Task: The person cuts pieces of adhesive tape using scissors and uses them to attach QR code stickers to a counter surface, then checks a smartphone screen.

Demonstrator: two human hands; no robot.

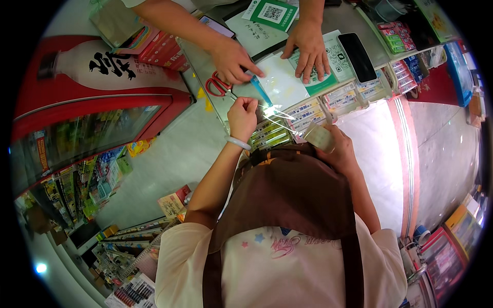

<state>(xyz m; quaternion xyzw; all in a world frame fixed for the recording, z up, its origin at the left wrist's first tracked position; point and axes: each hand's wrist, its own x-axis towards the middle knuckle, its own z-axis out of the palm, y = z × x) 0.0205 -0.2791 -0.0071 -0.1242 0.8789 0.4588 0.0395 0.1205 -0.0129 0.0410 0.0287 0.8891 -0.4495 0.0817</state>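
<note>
My left hand (243, 117), with a pale bangle at the wrist, pinches the end of a strip of clear tape (275, 118). The tape stretches right to a roll of tape (319, 137), which my right hand (339, 148) grips. Across the counter, another person's hands press on a white sheet (279, 81) that bears a blue strip (261, 90). Beside that person's hand on the left lie red-handled scissors (218, 86), their blades partly hidden near my left hand.
A black smartphone (357, 57) and green-and-white cards with printed codes (271, 14) lie on the counter. Candy packs (306, 111) fill racks at its near edge. A red drinks fridge (104, 92) stands at the left.
</note>
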